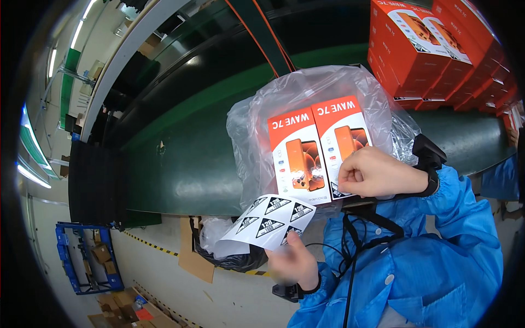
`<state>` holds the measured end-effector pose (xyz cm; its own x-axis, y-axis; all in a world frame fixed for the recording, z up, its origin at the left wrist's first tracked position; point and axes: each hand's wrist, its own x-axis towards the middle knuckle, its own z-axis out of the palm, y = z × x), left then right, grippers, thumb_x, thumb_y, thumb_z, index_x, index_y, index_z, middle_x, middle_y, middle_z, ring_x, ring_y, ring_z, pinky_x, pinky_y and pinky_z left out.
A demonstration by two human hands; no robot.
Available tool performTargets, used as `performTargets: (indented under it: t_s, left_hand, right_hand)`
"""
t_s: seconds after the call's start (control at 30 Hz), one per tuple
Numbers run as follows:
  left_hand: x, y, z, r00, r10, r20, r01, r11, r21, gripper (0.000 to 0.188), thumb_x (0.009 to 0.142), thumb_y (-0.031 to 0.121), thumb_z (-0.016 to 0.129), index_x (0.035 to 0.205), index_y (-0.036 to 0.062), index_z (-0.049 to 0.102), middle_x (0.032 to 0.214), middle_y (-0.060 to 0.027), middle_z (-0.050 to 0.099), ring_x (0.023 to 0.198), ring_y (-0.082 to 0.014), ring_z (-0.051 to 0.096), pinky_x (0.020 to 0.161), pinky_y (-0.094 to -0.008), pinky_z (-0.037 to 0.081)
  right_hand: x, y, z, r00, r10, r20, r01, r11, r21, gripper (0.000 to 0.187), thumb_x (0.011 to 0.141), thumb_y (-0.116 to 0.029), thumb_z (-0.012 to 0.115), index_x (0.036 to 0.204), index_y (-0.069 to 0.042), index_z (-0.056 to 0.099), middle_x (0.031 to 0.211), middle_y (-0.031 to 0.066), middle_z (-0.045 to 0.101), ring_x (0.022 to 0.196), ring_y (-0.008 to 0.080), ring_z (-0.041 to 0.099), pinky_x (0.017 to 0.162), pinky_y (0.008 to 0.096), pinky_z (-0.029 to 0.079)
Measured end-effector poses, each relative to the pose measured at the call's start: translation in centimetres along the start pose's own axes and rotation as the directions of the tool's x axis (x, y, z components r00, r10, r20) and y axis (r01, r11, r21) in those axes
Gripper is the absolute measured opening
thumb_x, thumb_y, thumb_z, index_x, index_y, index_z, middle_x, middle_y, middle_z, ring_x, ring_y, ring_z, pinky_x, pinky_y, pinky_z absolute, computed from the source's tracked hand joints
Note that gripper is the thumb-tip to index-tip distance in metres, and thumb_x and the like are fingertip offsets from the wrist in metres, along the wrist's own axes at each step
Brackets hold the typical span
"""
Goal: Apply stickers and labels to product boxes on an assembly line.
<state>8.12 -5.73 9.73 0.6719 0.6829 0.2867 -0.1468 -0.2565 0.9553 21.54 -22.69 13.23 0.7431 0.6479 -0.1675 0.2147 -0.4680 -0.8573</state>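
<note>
My left hand [295,264] grips the lower right edge of a white sheet of black triangular stickers [268,221], which curls at its left side. My right hand [374,172] is closed in a pinch over the near end of the right-hand phone box [342,117]. At its fingertips, by that box's near left corner, a black triangular sticker [335,189] shows in part; whether it is stuck down I cannot tell. Close beside lies a second orange-and-white phone box [290,134]. Both boxes lie flat, their print upside down to me, on a clear plastic bag [246,128].
Stacked orange phone boxes [413,68] stand at the far right, several with triangular stickers. A dark green work surface [180,175] runs beneath everything. Below its near edge are a bagged bin [235,261] and cardboard [194,254]. Black cables [353,262] hang before my blue coat.
</note>
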Motion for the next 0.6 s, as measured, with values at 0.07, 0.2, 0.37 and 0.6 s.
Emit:
performTargets:
  t_s: [0.07, 0.2, 0.37, 0.6]
  left_hand:
    - [-0.1, -0.2, -0.1, 1.000, -0.019, 0.019, 0.019, 1.000, 0.012, 0.032, 0.086, 0.001, 0.054, 0.111, -0.0153, 0.044, 0.100, -0.0228, 0.060, 0.085, -0.0213, 0.062, 0.070, -0.0277, 0.050]
    - [0.0, -0.4, -0.1, 1.000, -0.005, 0.016, 0.005, 1.000, 0.012, 0.031, 0.085, 0.002, 0.055, 0.109, -0.0152, 0.045, 0.098, -0.0222, 0.060, 0.084, -0.0214, 0.062, 0.069, -0.0276, 0.050]
    - [0.1, -0.7, 0.0, 0.999, 0.034, 0.005, -0.034, 0.999, 0.024, 0.030, 0.086, 0.003, 0.055, 0.108, -0.0150, 0.045, 0.097, -0.0218, 0.060, 0.083, -0.0213, 0.062, 0.069, -0.0271, 0.049]
    - [0.0, -0.6, 0.4, 0.998, 0.061, -0.019, -0.061, 0.998, -0.005, 0.029, 0.086, 0.003, 0.055, 0.108, -0.0140, 0.045, 0.095, -0.0216, 0.061, 0.080, -0.0204, 0.062, 0.067, -0.0263, 0.049]
  right_hand:
    - [0.0, -0.1, 0.1, 1.000, 0.005, -0.011, -0.006, 1.000, -0.014, 0.014, 0.075, -0.012, 0.065, 0.077, 0.002, 0.064, 0.062, 0.0080, 0.061, 0.054, 0.0126, 0.057, 0.052, 0.0253, 0.045]
    - [0.2, 0.0, 0.2, 1.000, 0.012, -0.014, -0.013, 0.999, -0.040, 0.014, 0.075, -0.013, 0.065, 0.076, 0.002, 0.064, 0.061, 0.0081, 0.060, 0.054, 0.0135, 0.057, 0.052, 0.0265, 0.045]
    - [0.2, 0.0, 0.3, 0.999, 0.041, -0.008, -0.041, 0.999, -0.016, 0.015, 0.075, -0.013, 0.065, 0.075, 0.001, 0.064, 0.062, 0.0089, 0.061, 0.054, 0.0146, 0.058, 0.052, 0.0271, 0.045]
    - [0.2, 0.8, 0.9, 0.967, -0.205, -0.151, 0.159, 0.950, -0.269, 0.020, 0.074, -0.017, 0.066, 0.074, -0.001, 0.053, 0.062, 0.0097, 0.059, 0.056, 0.0189, 0.059, 0.055, 0.0308, 0.045]
